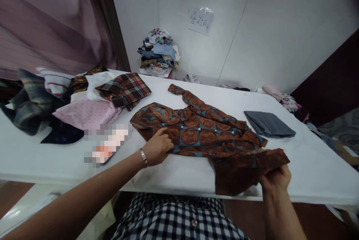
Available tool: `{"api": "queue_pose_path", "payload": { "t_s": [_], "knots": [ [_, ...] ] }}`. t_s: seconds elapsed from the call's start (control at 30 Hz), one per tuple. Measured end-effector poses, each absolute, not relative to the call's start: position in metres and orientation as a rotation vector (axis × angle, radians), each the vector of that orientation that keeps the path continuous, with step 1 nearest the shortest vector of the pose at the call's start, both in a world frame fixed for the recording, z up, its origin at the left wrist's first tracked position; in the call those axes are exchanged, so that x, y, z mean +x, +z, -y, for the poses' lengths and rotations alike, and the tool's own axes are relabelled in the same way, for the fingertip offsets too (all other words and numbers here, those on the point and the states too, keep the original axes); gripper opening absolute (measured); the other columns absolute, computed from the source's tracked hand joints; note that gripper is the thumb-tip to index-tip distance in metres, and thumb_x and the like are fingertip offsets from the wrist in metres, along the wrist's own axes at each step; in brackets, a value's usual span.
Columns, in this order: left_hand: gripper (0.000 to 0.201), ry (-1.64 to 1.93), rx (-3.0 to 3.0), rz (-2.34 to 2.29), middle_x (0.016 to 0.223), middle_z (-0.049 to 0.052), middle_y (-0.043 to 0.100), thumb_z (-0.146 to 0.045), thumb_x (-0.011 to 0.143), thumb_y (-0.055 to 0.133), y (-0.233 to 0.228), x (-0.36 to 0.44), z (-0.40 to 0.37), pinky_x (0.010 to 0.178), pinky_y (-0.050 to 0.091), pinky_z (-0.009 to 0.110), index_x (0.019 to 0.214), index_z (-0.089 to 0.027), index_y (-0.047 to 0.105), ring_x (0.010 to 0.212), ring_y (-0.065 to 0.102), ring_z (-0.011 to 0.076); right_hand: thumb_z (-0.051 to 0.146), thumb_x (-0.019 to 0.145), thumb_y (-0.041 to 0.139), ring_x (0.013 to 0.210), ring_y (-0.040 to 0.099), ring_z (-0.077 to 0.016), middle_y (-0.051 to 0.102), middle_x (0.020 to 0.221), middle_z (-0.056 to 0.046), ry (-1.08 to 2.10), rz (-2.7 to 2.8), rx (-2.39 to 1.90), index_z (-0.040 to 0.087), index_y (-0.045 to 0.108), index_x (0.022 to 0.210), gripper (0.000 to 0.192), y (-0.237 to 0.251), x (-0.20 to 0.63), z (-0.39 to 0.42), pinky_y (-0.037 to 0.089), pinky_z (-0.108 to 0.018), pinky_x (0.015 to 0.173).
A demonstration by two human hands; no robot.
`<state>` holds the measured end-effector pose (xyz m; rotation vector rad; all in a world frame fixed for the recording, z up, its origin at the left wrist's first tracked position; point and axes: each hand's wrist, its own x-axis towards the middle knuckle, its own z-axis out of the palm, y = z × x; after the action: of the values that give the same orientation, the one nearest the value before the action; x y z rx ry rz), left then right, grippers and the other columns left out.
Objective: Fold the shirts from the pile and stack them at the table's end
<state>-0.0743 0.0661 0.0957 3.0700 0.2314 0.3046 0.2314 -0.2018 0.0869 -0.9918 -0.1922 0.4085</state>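
A brown and blue patterned shirt lies buttoned across the table, its collar end to the left and one sleeve stretched toward the back. My left hand, with a bracelet at the wrist, is closed on the shirt's near edge by the shoulder. At the hem end my right hand grips a raised part of the shirt, lifting it off the table near the front edge. The fabric covers some of the right fingers.
On the white table, a folded dark grey garment lies right of the shirt. Loose clothes, including a plaid shirt and a pink dotted one, heap at left. A clothes stack stands by the wall.
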Motion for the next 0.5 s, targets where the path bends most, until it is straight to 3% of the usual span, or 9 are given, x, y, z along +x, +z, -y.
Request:
{"api": "queue_pose_path", "payload": {
  "t_s": [0.2, 0.33, 0.4, 0.5],
  "knots": [
    [0.017, 0.398, 2.991, -0.521, 0.066, 0.0, 0.059, -0.005, 0.074, 0.053, 0.103, -0.134, -0.029, 0.095, 0.036, 0.043, 0.066, -0.019, 0.058, 0.068, 0.054, 0.0159, 0.039, 0.064, 0.067, 0.058, 0.059, -0.0158, 0.06, 0.068, -0.002, 0.444, -0.024, -1.033, 0.021, 0.064, 0.068, 0.019, 0.1, 0.226, 0.205, 0.052, -0.03, 0.051],
    [0.018, 0.418, 2.941, -0.639, 0.067, 0.0, 0.059, -0.007, 0.076, 0.051, 0.109, -0.157, -0.013, 0.084, 0.041, 0.041, 0.067, -0.021, 0.06, 0.067, 0.055, 0.0171, 0.045, 0.069, 0.062, 0.043, 0.04, -0.0115, 0.039, 0.055, 0.003, 0.571, 0.125, -0.951, 0.022, 0.055, 0.063, 0.024, 0.114, 0.219, 0.207, 0.041, -0.027, 0.038],
    [0.017, 0.414, 2.919, -0.688, 0.068, 0.0, 0.059, -0.009, 0.075, 0.052, 0.109, -0.166, -0.015, 0.08, 0.042, 0.039, 0.067, -0.021, 0.06, 0.067, 0.056, 0.0173, 0.041, 0.069, 0.061, 0.04, 0.035, -0.0098, 0.035, 0.054, 0.004, 0.621, 0.182, -0.956, 0.022, 0.054, 0.064, 0.021, 0.119, 0.22, 0.205, 0.036, -0.025, 0.036],
    [0.013, 0.431, 2.793, -0.749, 0.083, 0.002, 0.066, -0.014, 0.074, 0.052, 0.107, -0.175, -0.033, 0.082, 0.044, 0.037, 0.072, -0.022, 0.062, 0.078, 0.061, 0.0184, 0.036, 0.069, 0.061, 0.042, 0.037, -0.0095, 0.037, 0.055, 0.004, 0.718, 0.239, -0.975, 0.022, 0.055, 0.069, 0.015, 0.126, 0.232, 0.195, 0.039, -0.024, 0.039]
  ]
}}
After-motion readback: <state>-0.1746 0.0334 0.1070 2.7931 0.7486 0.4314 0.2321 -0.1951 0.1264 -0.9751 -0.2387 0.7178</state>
